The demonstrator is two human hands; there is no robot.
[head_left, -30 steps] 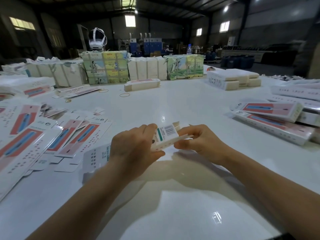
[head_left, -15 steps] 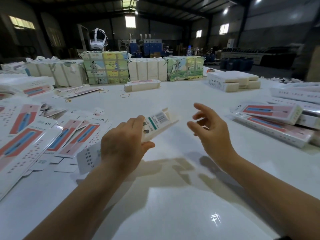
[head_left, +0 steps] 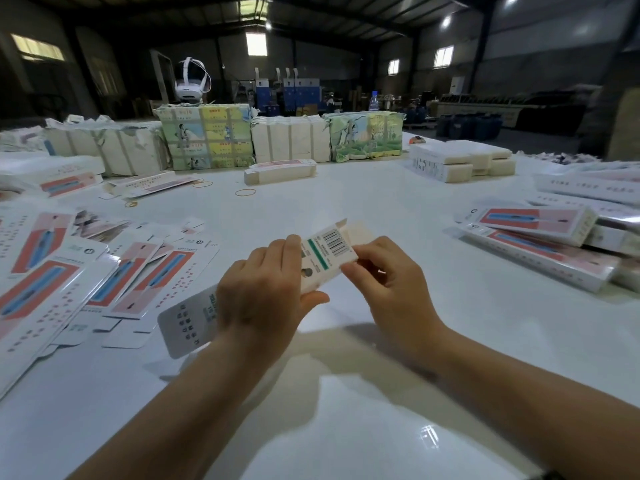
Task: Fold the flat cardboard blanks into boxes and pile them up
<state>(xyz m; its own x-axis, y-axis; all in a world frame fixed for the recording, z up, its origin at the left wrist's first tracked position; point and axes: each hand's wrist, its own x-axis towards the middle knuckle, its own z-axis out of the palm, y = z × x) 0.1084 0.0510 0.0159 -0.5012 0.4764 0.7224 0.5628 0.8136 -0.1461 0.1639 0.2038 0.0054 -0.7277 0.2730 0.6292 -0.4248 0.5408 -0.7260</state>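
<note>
The left hand [head_left: 263, 296] grips the half-formed box [head_left: 325, 252] round its middle, held off the table [head_left: 346, 427] in the near centre, while the right hand [head_left: 388, 275] pinches its far end, where the end flap [head_left: 360, 233] stands open. To close it well, I judge the left should keep the sleeve square and not crush it, while the right tucks the flap in cleanly. Flat blanks [head_left: 86, 278] lie left; finished boxes [head_left: 540, 237] are piled right.
</note>
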